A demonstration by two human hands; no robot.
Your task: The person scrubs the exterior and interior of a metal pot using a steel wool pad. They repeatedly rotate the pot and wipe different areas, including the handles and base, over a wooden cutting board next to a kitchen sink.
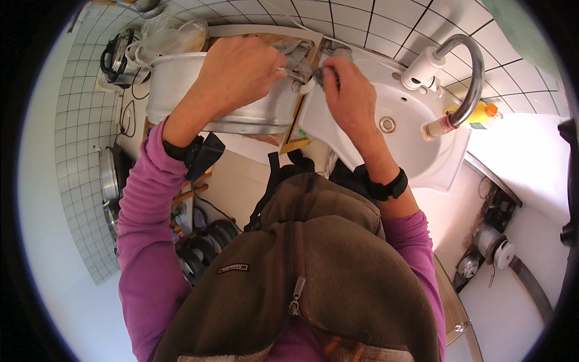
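Observation:
A large aluminium pot [174, 86] stands before me, left of a white washbasin [362, 135]. My left hand [242, 72] reaches over the pot, its fingers closed on a pale edge at the pot's right side; the fingertips are partly hidden. Beside it is the pot's looped side handle [307, 86]. A dark scouring pad [320, 76], probably wire wool, shows at the fingertips of my right hand [350, 99]. The pad is against the handle or very close to it. My right hand hangs over the basin's left edge.
A grey cloth [296, 52] lies behind the pot, near clear plastic bags [169, 34]. At the far left stands a black-handled glass-lidded appliance [120, 59]. A curved faucet [475, 68] reaches over the basin. A yellow bottle [479, 113] stands at the basin's right.

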